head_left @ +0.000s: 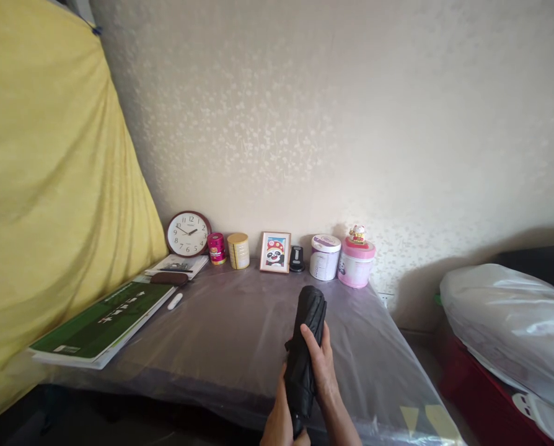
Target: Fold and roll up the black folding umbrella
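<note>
A black folded umbrella (305,347) is held up in front of me, tilted slightly, over the near side of the table (221,328). My left hand (281,415) is closed around its lower end, by the handle at the bottom of the view. Higher up, my right hand (322,365) wraps the umbrella's right side, thumb on the near face and fingers partly hidden behind it. The canopy is furled into a thick roll.
Along the wall stand a round clock (188,233), a pink can (216,249), a yellow-lidded tin (238,251), a framed panda picture (275,252) and two tubs (325,257). A green book (105,319) lies left. A plastic-wrapped bundle (514,322) sits right.
</note>
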Motion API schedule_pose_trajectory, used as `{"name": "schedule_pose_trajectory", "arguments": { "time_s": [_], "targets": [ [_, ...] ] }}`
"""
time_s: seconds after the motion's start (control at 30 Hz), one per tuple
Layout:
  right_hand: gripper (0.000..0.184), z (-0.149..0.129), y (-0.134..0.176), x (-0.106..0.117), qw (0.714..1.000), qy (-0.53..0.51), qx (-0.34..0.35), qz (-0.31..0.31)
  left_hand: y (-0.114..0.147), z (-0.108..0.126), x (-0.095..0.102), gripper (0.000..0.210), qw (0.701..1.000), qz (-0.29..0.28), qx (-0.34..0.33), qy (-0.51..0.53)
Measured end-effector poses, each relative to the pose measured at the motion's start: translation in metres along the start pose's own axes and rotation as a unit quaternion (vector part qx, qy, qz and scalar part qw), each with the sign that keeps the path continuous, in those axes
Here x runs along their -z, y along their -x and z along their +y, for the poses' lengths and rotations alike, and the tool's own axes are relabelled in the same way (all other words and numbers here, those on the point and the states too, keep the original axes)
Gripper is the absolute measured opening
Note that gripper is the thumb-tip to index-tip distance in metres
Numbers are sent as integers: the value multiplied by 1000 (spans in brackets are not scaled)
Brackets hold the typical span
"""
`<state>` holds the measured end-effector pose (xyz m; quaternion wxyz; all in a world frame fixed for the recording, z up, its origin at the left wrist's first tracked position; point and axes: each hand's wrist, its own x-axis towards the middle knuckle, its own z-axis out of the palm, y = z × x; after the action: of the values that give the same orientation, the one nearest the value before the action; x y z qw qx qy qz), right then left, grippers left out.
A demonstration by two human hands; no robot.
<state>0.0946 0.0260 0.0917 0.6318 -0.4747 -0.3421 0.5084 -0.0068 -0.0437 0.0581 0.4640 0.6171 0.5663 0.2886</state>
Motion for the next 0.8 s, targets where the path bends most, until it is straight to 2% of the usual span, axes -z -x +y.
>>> {"name": "schedule_pose_trajectory", "arguments": {
  "time_s": [0.1, 0.17, 0.27, 0.33, 0.4, 0.47, 0.53, 0.67, 0.73, 0.8],
  "targets": [
    [76, 2, -1, 0, 998, 40, 28, 42, 0, 1, -1, 93, 994, 19, 24, -103],
    [73, 3, -1, 0, 997, 47, 31, 57, 2, 4, 5, 92, 993, 23, 12, -113],
    [67, 3, 1, -2, 999, 9, -2, 40, 7, 12, 18, 93, 999, -5, -49, -9],
    [66, 1, 3, -3, 999, -26, -33, 15, 10, 17, 24, 92, 993, -73, -17, 92],
    [68, 0, 3, -3, 998, -41, -36, 9, 11, 18, 25, 89, 986, -101, 4, 136],
    [72, 0, 3, -3, 999, -26, -13, 22, 10, 17, 21, 90, 993, -55, -31, 105],
    [76, 1, 2, -3, 999, 5, 9, 38, 8, 14, 15, 92, 998, 4, -54, 29],
    [74, 3, 3, -4, 998, 31, 23, 40, 6, 12, 7, 91, 993, 29, 21, -114],
    [71, 3, 4, -5, 999, 7, 17, 43, 7, 14, 10, 89, 993, 34, 1, -111],
    [66, 2, 5, -5, 999, -30, -2, 39, 9, 19, 18, 91, 999, 19, -36, -30]
  ]
}}
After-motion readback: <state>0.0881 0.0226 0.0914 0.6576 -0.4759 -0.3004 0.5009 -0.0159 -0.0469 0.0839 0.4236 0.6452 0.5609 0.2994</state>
